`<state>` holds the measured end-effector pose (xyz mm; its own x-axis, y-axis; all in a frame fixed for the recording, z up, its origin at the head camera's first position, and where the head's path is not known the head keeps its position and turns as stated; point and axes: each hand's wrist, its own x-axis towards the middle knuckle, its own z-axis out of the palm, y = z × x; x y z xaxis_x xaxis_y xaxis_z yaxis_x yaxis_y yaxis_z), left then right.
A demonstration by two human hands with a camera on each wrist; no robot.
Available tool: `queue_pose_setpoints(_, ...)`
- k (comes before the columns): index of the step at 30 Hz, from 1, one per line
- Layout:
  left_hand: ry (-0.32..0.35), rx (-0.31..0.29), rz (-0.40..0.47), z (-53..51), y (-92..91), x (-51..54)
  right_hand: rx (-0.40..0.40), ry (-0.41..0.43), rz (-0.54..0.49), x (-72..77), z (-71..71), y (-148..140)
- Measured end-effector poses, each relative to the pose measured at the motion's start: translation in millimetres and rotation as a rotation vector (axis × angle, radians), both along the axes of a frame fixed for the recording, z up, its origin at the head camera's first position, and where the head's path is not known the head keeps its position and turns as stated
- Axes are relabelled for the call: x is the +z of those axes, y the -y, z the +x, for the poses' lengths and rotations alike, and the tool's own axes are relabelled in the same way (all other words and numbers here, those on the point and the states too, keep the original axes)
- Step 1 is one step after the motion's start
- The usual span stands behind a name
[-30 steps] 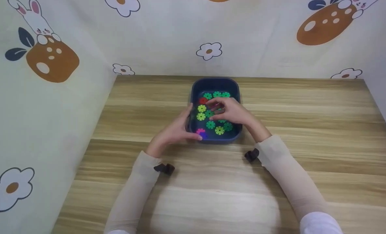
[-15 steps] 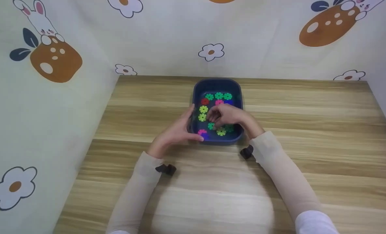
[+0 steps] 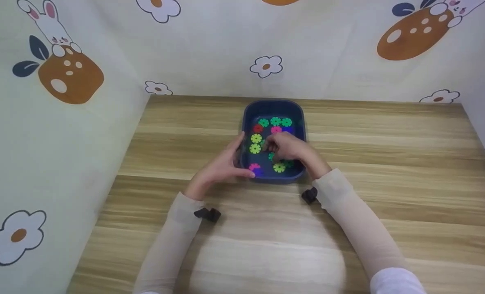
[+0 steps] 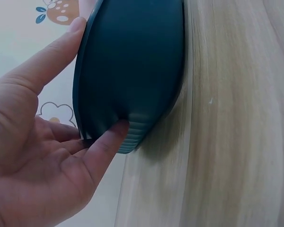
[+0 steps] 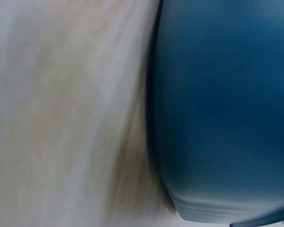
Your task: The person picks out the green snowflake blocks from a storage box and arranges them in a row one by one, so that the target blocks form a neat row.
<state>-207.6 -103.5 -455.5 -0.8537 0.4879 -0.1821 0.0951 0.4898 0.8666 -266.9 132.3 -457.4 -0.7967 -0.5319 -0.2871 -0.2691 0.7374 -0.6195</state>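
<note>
Many bright notched discs [image 3: 256, 139] in dark-blue bin [image 3: 273, 107]; right fingers [image 3: 271, 139] curled inside.

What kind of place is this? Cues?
Likely a makeshift tabletop recording booth: a pale backdrop printed with rabbits and flowers stands along the left, back and right of a wood-grain table, and the person wears black wrist devices.

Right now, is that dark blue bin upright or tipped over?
Upright: the bin sits opening-up on the table, with colored notched discs lying inside.
</note>
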Motion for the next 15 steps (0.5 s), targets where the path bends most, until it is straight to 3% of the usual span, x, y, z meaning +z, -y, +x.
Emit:
queue_pose_setpoints(8,0.019,-0.005,0.067,-1.6,1.0,-2.3,0.012,-0.040,0.056,0.0,1.3,0.0)
queue_pose_setpoints(15,-0.006,-0.012,0.100,-1.4,1.5,-3.5,0.060,-0.066,0.057,0.6,3.7,1.1)
